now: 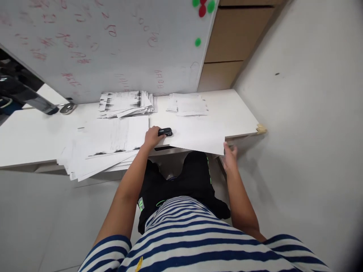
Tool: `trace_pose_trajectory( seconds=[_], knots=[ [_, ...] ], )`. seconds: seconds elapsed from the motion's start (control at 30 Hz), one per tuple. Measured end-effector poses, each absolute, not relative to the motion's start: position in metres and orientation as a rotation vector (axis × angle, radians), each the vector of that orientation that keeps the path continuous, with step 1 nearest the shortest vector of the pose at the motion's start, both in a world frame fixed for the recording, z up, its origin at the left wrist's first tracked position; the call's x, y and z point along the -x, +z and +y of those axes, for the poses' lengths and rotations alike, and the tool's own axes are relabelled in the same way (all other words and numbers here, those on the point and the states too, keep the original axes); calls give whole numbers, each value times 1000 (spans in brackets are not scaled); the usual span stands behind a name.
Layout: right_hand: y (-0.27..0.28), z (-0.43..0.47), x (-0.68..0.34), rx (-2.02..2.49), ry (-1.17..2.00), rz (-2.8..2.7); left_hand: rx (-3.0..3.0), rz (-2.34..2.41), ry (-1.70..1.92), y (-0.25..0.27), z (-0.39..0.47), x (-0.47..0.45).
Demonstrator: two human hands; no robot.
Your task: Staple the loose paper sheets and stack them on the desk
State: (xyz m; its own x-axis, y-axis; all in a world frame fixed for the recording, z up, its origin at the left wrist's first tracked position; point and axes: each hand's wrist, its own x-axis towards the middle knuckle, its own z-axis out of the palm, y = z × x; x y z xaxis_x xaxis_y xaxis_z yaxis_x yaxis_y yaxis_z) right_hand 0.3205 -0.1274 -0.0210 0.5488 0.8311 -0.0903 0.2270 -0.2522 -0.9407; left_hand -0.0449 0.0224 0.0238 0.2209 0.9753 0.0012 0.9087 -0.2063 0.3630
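My left hand (153, 136) is closed around the back end of a small black stapler (165, 132) on the white desk (238, 115). A blank white sheet of paper (195, 135) spreads to the right of the stapler and juts over the desk's front edge. At that sheet's right front corner, my right hand (230, 155) grips the paper between thumb and fingers; its fingers are slightly blurred. Left of my left hand lies a fanned pile of papers (113, 136) with black smudges, partly hanging over the edge.
Behind are a streaked paper stack (123, 104) and a smaller one (192, 104). A whiteboard (119, 49) with red writing and round magnets stands at the back. A shiny mouse-like object (68, 108) and a dark cylinder (31, 96) are left. A wall (306, 113) bounds the right.
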Motion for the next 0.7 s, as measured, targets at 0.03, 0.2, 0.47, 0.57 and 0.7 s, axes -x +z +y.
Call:
trace_pose_trajectory(
  seconds=[0.03, 0.2, 0.47, 0.57, 0.7],
  knots=[
    [-26, -133, -319, 1703, 949, -739, -2216, 1783, 330, 23, 23, 45],
    [-23, -137, -309, 1486, 1155, -449, -2218, 1801, 334, 23, 21, 43],
    [-13, -201, -342, 1459, 1182, -463, -2156, 1766, 353, 25, 24, 45],
    [-15, -214, -346, 1421, 1210, -431, -2133, 1753, 419, 25, 23, 45],
    [-14, -215, -343, 1383, 1240, -440, -2103, 1760, 445, 26, 21, 44]
  ],
)
